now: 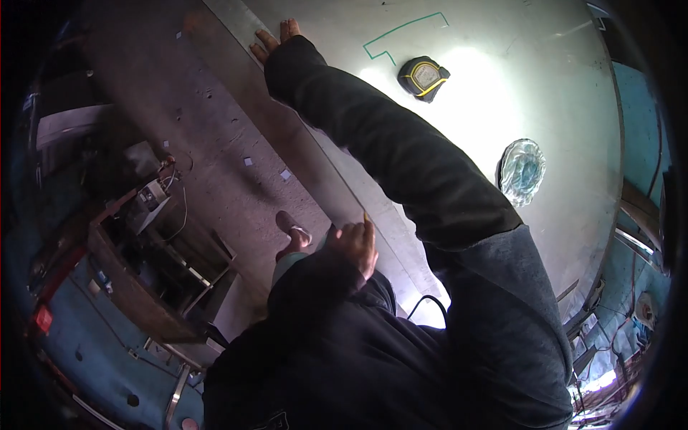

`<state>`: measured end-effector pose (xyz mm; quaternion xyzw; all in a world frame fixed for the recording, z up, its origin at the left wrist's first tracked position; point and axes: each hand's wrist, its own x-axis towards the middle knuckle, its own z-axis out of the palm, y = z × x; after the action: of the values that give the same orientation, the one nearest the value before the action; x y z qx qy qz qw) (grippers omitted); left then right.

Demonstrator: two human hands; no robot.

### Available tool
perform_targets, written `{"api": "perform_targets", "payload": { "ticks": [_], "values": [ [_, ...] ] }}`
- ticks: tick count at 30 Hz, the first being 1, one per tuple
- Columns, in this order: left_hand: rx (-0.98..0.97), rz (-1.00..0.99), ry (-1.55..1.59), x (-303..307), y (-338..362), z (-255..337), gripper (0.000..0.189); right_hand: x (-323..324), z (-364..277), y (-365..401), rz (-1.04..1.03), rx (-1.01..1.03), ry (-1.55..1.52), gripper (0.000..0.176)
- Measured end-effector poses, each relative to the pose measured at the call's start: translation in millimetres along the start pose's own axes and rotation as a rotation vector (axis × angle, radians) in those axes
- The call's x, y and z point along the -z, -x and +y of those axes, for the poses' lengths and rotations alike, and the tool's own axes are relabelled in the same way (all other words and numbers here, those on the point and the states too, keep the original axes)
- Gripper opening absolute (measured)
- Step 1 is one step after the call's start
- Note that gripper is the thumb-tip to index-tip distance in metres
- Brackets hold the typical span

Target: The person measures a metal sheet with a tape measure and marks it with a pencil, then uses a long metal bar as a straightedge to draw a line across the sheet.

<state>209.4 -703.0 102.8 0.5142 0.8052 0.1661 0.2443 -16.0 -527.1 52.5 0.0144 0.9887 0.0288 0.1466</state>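
My right arm reaches across a large metal sheet (566, 236). My right hand (276, 39) lies with its fingers apart on a long flat metal strip (240, 25) along the sheet's edge. Closer to my body, my left hand (356, 247) is closed around a thin, yellowish, pencil-like stick (366, 217), its tip near the strip's line. Most of the stick is hidden by the fingers. A black and yellow tape measure (424, 79) rests on the sheet beyond my right forearm. Near it, a green outline (401, 32) is drawn on the metal.
A round item wrapped in clear, shiny plastic (522, 172) sits on the sheet. A foot in a sandal (294, 228) stands on the floor (215, 143), where small pale scraps lie. At left is a box-like wooden bench (143, 287) with wires; cluttered gear (602, 344) lies at right.
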Motion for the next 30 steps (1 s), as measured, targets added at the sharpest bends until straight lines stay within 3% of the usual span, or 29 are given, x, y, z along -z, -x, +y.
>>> {"api": "perform_targets", "payload": {
  "ticks": [3, 8, 10, 14, 23, 26, 28, 30],
  "values": [
    [0.001, -0.131, -0.114, -8.4, 5.3, 8.1, 0.046, -5.5, -0.1, -3.9, 0.021, 0.006, -0.012, 0.072],
    [0.058, -0.003, 0.041, 34.0, -11.4, -16.4, 0.036, -4.0, 0.1, -3.0, 0.051, -0.018, -0.022, 0.069],
    [-0.062, 0.349, 0.052, 37.7, -13.8, -29.9, 0.034, -1.2, 2.6, -0.1, 0.042, -0.008, -0.028, 0.069],
    [-0.169, 0.217, -0.087, 3.1, -24.3, -47.6, 0.017, -0.8, 5.0, -4.0, 0.039, 0.020, -0.054, 0.067],
    [-0.230, 0.185, -0.140, -25.6, -24.4, -68.8, 0.013, -3.5, 10.7, 1.5, 0.079, 0.084, -0.041, 0.054],
    [-0.275, 0.185, -0.150, -30.6, -22.2, -70.9, 0.008, -9.0, 17.8, 53.8, 0.245, 0.107, -0.153, 0.046],
    [-0.223, 0.206, -0.122, -31.3, -22.3, -69.9, 0.006, -23.6, 26.6, 117.0, 0.368, 0.077, -0.271, 0.072],
    [-0.232, 0.211, -0.129, -30.6, -23.8, -71.9, 0.010, -38.4, 29.6, 193.7, 0.295, 0.054, -0.290, 0.059]
  ]
}}
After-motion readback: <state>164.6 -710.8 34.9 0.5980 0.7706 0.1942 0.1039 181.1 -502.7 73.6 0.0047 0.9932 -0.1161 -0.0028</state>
